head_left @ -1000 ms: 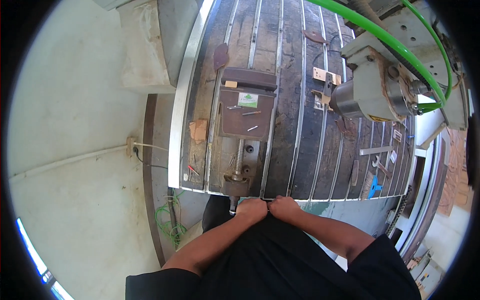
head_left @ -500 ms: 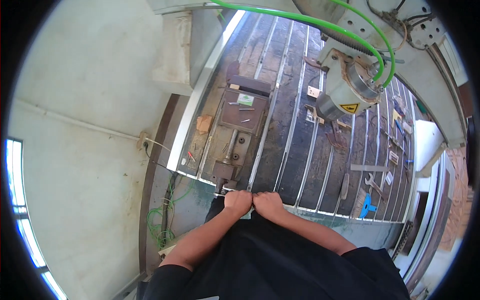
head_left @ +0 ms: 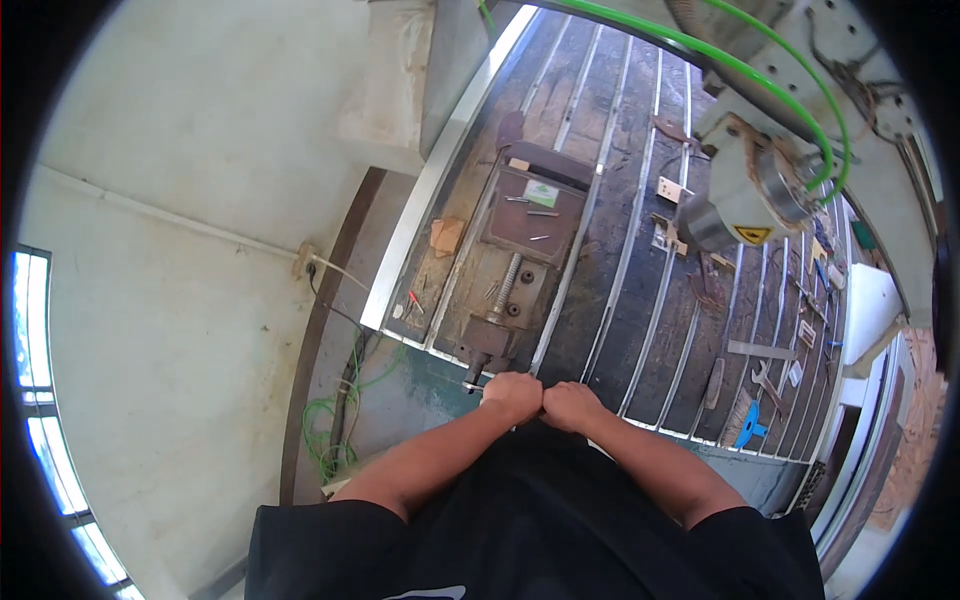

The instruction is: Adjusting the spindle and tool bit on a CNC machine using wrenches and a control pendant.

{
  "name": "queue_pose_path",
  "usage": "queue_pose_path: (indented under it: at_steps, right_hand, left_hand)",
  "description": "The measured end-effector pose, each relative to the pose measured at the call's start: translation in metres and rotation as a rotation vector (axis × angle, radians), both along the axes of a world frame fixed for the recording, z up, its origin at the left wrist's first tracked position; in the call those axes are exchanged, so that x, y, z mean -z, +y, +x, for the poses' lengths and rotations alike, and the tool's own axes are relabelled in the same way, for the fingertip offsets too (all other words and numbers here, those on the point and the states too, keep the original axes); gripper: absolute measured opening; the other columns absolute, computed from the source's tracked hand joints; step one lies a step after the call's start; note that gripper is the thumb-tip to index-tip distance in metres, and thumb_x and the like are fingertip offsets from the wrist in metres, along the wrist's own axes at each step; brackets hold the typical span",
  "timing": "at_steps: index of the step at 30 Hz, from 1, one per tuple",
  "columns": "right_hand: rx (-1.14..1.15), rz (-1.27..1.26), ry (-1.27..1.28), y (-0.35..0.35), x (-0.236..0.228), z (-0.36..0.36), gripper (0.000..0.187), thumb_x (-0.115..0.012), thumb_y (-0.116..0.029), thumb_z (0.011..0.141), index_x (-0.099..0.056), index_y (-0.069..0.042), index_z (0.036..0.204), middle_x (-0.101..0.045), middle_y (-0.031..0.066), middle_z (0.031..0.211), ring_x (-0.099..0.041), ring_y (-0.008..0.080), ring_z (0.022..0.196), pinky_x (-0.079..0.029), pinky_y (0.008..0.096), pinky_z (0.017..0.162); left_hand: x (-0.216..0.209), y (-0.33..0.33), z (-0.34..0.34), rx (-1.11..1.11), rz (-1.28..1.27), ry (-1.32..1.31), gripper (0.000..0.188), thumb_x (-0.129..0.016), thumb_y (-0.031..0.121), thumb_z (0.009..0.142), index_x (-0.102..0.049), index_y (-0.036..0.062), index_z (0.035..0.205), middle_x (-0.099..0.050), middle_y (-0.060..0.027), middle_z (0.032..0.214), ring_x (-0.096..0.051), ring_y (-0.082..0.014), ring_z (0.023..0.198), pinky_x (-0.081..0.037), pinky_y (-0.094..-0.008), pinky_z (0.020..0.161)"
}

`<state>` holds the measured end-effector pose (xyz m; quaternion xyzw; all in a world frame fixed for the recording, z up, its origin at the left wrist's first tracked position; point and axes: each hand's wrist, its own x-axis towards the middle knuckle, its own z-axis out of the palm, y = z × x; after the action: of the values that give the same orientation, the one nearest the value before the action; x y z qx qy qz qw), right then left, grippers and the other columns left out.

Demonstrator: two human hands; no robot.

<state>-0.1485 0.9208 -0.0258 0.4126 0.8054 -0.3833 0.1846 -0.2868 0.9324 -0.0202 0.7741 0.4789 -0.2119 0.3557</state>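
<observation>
A rusty brown machine vise [head_left: 525, 225] is clamped on the slotted metal machine table [head_left: 640, 290], its screw [head_left: 505, 285] pointing toward me. My left hand [head_left: 512, 393] and my right hand [head_left: 572, 403] are closed fists pressed side by side at the vise's near end, at the table's front edge. Left of my left hand the metal tip of the vise handle [head_left: 472, 386] sticks out. The rest of the bar is hidden under both fists.
A grey spindle head [head_left: 745, 195] with green hoses [head_left: 700, 55] hangs over the table's far right. Wrenches [head_left: 765, 375], a blue tool [head_left: 745, 430] and small clamps lie at the right. A wood block [head_left: 445, 235] sits beside the vise. Green cable [head_left: 335, 440] lies on the floor at left.
My head has turned, so the table and vise now sit tilted and farther right in view. Both fists stay together at the vise's near end.
</observation>
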Motion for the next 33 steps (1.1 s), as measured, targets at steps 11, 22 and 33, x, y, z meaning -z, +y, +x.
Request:
queue_pose_path:
  at_steps: [11,22,33]
  right_hand:
    - [-0.007,0.014,-0.016,-0.007,0.039,0.003,0.021,-0.047,-0.017,0.076,-0.064,-0.004,0.076,-0.064,0.0159,0.081,-0.063,0.0307,0.078,-0.050,0.0424,0.069]
    - [0.052,0.547,0.228,-0.006,0.058,0.006,0.019,-0.047,-0.019,0.075,-0.062,-0.009,0.072,-0.062,0.0065,0.074,-0.058,0.0239,0.075,-0.044,0.0393,0.062]
    - [-0.099,0.175,0.155,-0.006,0.070,0.011,0.016,-0.049,-0.017,0.072,-0.062,-0.007,0.074,-0.062,0.0071,0.079,-0.058,0.0235,0.081,-0.051,0.0356,0.067]
  left_hand:
    - [0.016,-0.003,0.000,-0.036,-0.067,-0.035,0.025,-0.047,0.017,0.078,-0.067,0.0052,0.084,-0.065,-0.0140,0.088,-0.064,-0.0285,0.083,-0.051,-0.0394,0.071]
    - [0.027,0.002,0.002,-0.140,-0.078,0.027,0.026,-0.044,0.018,0.080,-0.067,0.0057,0.085,-0.065,-0.0147,0.090,-0.063,-0.0288,0.085,-0.051,-0.0401,0.072]
    - [0.033,0.002,0.004,-0.091,-0.121,0.027,0.025,-0.045,0.018,0.079,-0.067,0.0061,0.082,-0.065,-0.0135,0.086,-0.064,-0.0280,0.082,-0.051,-0.0390,0.069]
